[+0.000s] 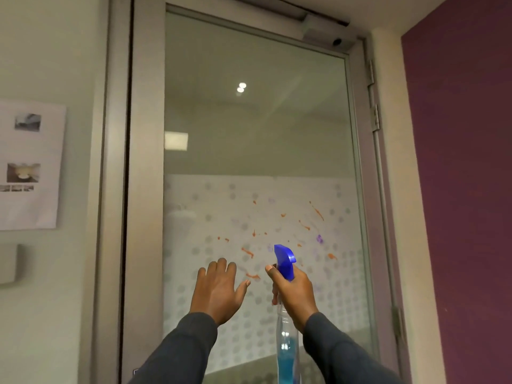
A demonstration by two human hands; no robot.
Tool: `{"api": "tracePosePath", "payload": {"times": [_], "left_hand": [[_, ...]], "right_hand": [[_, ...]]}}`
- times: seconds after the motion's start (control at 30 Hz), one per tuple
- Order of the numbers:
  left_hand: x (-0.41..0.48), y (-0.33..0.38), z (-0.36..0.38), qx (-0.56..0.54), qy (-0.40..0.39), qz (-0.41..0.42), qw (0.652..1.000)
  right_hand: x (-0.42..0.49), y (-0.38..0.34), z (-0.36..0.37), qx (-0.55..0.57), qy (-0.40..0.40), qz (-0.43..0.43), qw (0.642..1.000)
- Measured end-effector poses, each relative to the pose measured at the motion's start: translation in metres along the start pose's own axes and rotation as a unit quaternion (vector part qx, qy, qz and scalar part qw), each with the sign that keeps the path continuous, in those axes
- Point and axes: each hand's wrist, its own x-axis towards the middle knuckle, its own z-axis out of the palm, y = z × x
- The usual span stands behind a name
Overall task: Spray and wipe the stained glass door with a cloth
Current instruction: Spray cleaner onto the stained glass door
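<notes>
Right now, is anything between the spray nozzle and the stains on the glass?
Nothing visible. The right hand holds the spray bottle before the orange stains; the open left hand sits left of the nozzle.

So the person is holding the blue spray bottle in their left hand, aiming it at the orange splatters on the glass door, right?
Not quite: the head view shows the spray bottle in the right hand, not the left. The left hand is open and empty, fingers spread in front of the glass door. The rest holds: the blue nozzle faces the orange splatters.
</notes>
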Motion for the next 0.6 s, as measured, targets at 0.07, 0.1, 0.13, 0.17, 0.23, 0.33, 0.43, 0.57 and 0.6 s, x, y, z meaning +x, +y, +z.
{"api": "tracePosePath", "payload": {"times": [0.07, 0.1, 0.13, 0.17, 0.23, 0.33, 0.43, 0.57, 0.6], "left_hand": [[0.013, 0.000, -0.006, 0.013, 0.006, -0.008, 1.000], [0.019, 0.000, -0.009, 0.018, 0.012, -0.011, 1.000], [0.024, -0.001, -0.012, 0.021, 0.018, -0.015, 0.999], [0.028, -0.001, -0.015, 0.023, 0.025, -0.020, 0.999], [0.034, -0.003, -0.020, 0.026, 0.031, -0.028, 0.999], [0.037, -0.004, -0.023, 0.029, 0.029, -0.032, 0.999], [0.037, -0.005, -0.024, 0.044, 0.028, -0.025, 0.998], [0.034, -0.003, -0.022, 0.066, 0.022, -0.021, 0.997], [0.034, -0.002, -0.021, 0.068, 0.020, -0.020, 0.997]], "right_hand": [[0.020, -0.011, 0.003, 0.010, -0.004, -0.008, 1.000], [0.029, -0.016, 0.005, 0.013, -0.009, -0.013, 1.000], [0.038, -0.022, 0.007, 0.012, -0.017, -0.018, 1.000], [0.046, -0.029, 0.009, 0.010, -0.028, -0.022, 0.999], [0.061, -0.041, 0.012, 0.000, -0.045, -0.024, 0.999], [0.079, -0.057, 0.011, 0.002, -0.033, -0.028, 0.999], [0.095, -0.066, -0.003, 0.021, 0.015, -0.034, 0.999], [0.116, -0.068, -0.035, 0.003, 0.102, -0.008, 0.995], [0.120, -0.068, -0.045, -0.006, 0.134, -0.006, 0.991]]}}
